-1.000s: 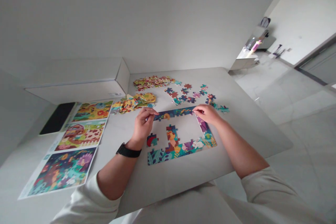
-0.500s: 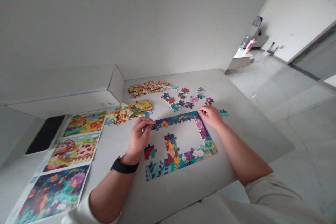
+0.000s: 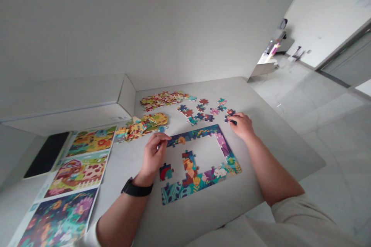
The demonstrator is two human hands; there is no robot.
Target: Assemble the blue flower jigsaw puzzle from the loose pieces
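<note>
A partly assembled jigsaw puzzle (image 3: 203, 175) lies flat on the table, its colourful border around an open middle. An inner section with an orange animal (image 3: 189, 164) joins its bottom edge. My left hand (image 3: 155, 152), with a black watch (image 3: 136, 189) on the wrist, rests at the puzzle's upper left corner. Its fingers are curled together, and whatever is under them is hidden. Beyond the upper right corner, my right hand (image 3: 242, 125) pinches a dark puzzle piece (image 3: 227, 119) at the edge of the loose pieces (image 3: 209, 118).
Two heaps of pieces lie further back, a reddish one (image 3: 162, 100) and a yellow one (image 3: 145, 126). Three picture sheets (image 3: 78, 173) and a black phone (image 3: 48, 154) are at the left. A white box (image 3: 60, 100) stands behind them, against the wall.
My right hand has left the puzzle's upper right corner and moved up and right to a loose dark piece. My left hand stays at the upper left corner.
</note>
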